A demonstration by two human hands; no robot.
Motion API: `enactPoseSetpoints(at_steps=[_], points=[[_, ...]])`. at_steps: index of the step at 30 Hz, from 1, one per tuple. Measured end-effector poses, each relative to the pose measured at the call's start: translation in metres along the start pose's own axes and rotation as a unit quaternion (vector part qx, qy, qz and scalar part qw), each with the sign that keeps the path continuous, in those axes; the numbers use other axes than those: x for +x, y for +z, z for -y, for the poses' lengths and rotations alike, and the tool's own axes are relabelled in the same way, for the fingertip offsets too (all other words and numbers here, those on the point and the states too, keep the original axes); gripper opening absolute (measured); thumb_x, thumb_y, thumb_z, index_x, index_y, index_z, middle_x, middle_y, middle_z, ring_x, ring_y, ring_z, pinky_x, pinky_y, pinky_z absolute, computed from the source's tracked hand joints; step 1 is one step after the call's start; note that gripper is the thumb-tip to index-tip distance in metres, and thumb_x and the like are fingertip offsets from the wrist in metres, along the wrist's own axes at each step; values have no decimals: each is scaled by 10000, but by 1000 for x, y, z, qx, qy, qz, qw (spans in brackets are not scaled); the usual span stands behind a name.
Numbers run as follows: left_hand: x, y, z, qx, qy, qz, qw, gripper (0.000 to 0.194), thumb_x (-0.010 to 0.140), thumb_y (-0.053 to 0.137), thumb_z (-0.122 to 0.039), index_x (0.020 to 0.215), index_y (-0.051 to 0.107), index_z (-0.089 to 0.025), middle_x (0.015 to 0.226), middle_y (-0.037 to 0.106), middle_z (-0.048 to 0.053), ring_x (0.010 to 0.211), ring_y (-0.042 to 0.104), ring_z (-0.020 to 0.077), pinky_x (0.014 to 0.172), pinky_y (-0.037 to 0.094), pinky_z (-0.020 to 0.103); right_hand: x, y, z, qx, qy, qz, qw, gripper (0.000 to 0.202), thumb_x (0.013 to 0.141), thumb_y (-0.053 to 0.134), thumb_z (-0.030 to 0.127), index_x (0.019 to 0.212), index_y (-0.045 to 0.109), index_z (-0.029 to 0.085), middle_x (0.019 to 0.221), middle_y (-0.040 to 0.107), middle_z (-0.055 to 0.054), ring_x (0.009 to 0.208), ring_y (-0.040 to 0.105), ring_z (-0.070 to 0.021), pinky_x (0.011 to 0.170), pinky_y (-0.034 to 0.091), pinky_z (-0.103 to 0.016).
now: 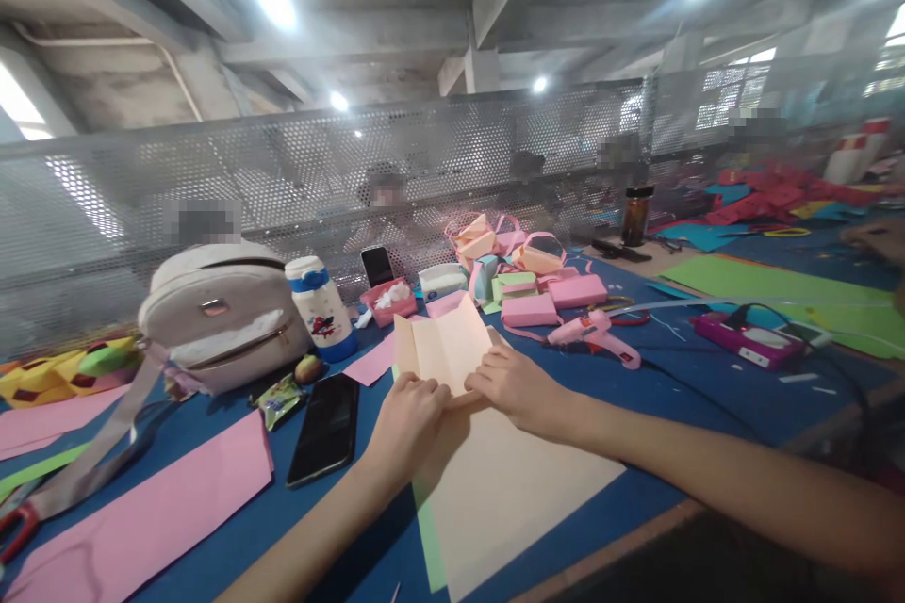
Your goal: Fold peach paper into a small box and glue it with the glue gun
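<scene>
"Where's the folded peach paper?"

"Mid-table, its creased panels spreading away beyond the fingers, the near edge between the two hands."

"And how is it gripped?"

"The left hand has its fingers bent down on the near-left part of the edge; the right hand is clamped on the near-right part. Both are on the paper, just apart from each other. The thumbs I can't make out."

"Why hold it there?"

"Probably to keep the fold firm from both ends at once, so neither side springs up. Most of the piece lies on the far side of the grip, free of the fingers."

"What's under it?"

"A larger peach sheet, reaching toward the near edge of the blue table, with a green sheet showing along its left side. They may serve as a smooth work surface."

"Further out?"

"A dark phone lies to the left. The pink glue gun rests to the right, handle toward the near right, perhaps for easy reach. Pink paper boxes sit just beyond it."
</scene>
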State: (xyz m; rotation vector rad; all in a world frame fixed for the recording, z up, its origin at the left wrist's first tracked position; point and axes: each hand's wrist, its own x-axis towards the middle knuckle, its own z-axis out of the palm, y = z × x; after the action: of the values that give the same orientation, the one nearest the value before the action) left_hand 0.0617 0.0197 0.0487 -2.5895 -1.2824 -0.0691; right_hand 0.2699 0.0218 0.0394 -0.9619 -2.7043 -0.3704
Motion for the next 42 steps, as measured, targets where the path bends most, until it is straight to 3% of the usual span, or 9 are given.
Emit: enactPoseSetpoints(at_steps=[5, 10, 15, 19, 24, 31, 37, 42], points=[[-2, -9, 3, -79, -23, 27, 996, 160, 810, 586, -118, 665, 627, -171, 695, 711, 60, 691, 659, 204, 679, 413, 289, -2, -8, 3, 89, 13, -5, 996, 109, 955, 531, 201, 921, 626, 158, 872, 662, -65, 884, 538, -223, 886, 343, -345], [-3, -11, 7, -154, -44, 66, 985, 225, 826, 597, -268, 627, 620, -166, 612, 674, 47, 573, 595, 160, 517, 292, 256, 1, -5, 2, 122, 14, -2, 992, 99, 926, 586, 215, 843, 618, 171, 821, 651, -45, 867, 549, -214, 886, 341, -333], [1, -9, 13, -213, -61, 100, 970, 108, 744, 586, -170, 665, 657, -148, 660, 699, 47, 599, 602, 150, 495, 288, 234, 4, 0, -1, 136, 25, -1, 990, 55, 917, 613, 217, 899, 633, 169, 834, 656, -44, 867, 569, -213, 905, 343, -333], [5, -11, 15, -252, -56, 131, 957, 135, 688, 548, -123, 662, 678, -147, 683, 717, 32, 629, 625, 146, 529, 361, 215, 6, -2, -1, 124, 30, 9, 992, 64, 921, 600, 217, 905, 632, 164, 830, 654, -57, 858, 567, -222, 873, 355, -333], [8, -11, 17, -264, -47, 153, 951, 141, 649, 526, -108, 592, 647, -154, 621, 694, 8, 582, 588, 126, 512, 364, 209, 8, -5, 0, 115, 26, 22, 993, 112, 931, 582, 225, 847, 630, 168, 798, 641, -55, 841, 556, -221, 851, 360, -329], [5, -6, 14, -211, -60, 104, 970, 89, 738, 603, -207, 709, 671, -158, 711, 715, 47, 619, 608, 152, 529, 346, 228, 6, -3, 0, 128, 17, 4, 992, 110, 926, 607, 234, 850, 642, 162, 802, 658, -55, 840, 559, -218, 857, 365, -334], [1, -2, 1, -152, -52, 46, 986, 180, 843, 600, -310, 781, 701, -174, 710, 719, 68, 664, 625, 192, 630, 381, 273, 4, 6, 0, 151, -10, -45, 987, 226, 930, 615, 261, 1130, 643, 161, 962, 699, -69, 934, 575, -230, 941, 353, -360], [-1, -2, -7, -116, -25, 28, 993, 162, 848, 568, -186, 720, 667, -175, 690, 703, 45, 671, 629, 183, 750, 409, 302, 5, 5, 1, 122, -9, -37, 992, 95, 899, 635, 222, 973, 663, 170, 875, 688, -51, 898, 578, -218, 911, 361, -342]])
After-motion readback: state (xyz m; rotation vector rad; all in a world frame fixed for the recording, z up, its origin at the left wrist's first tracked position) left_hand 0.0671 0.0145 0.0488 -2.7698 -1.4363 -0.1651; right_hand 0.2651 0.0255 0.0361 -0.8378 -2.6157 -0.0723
